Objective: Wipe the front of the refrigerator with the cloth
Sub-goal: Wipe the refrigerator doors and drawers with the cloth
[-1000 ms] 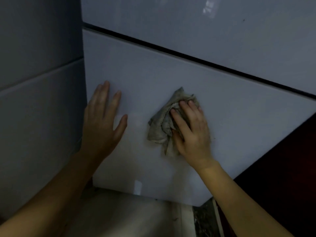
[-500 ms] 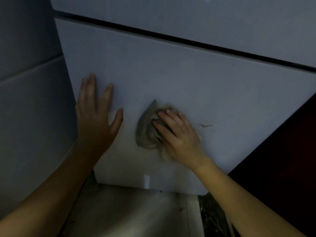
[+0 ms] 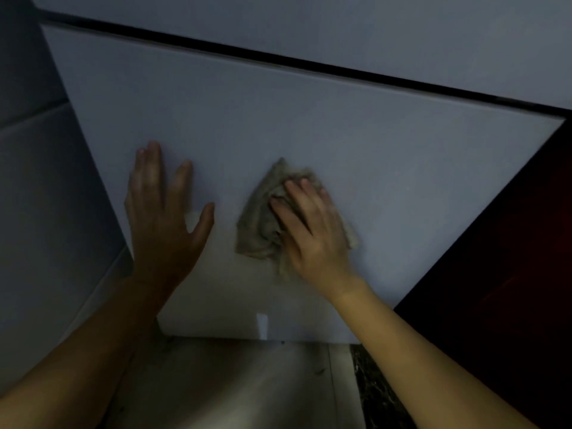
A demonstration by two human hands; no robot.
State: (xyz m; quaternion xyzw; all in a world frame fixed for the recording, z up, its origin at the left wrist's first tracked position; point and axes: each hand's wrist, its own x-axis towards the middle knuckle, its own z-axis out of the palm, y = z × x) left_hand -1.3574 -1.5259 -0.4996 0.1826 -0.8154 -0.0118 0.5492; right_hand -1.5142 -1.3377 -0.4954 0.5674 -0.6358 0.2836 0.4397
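Note:
The white lower door of the refrigerator (image 3: 309, 131) fills the middle of the view, with a dark gap (image 3: 278, 61) dividing it from the upper door. A crumpled grey-beige cloth (image 3: 260, 218) lies flat against the lower door. My right hand (image 3: 312, 233) presses on the cloth with fingers spread over it. My left hand (image 3: 164, 218) rests flat on the door to the left of the cloth, fingers apart, holding nothing.
A pale tiled wall (image 3: 46, 196) stands close on the left. Dark red-brown furniture (image 3: 510, 289) borders the refrigerator on the right. Light floor (image 3: 232, 382) shows below the door, with a dark marbled strip (image 3: 377, 394) at its right.
The cloth and my right hand slid down and left across the door, then shifted slightly back. The view tilted, and my left hand stayed flat on the door.

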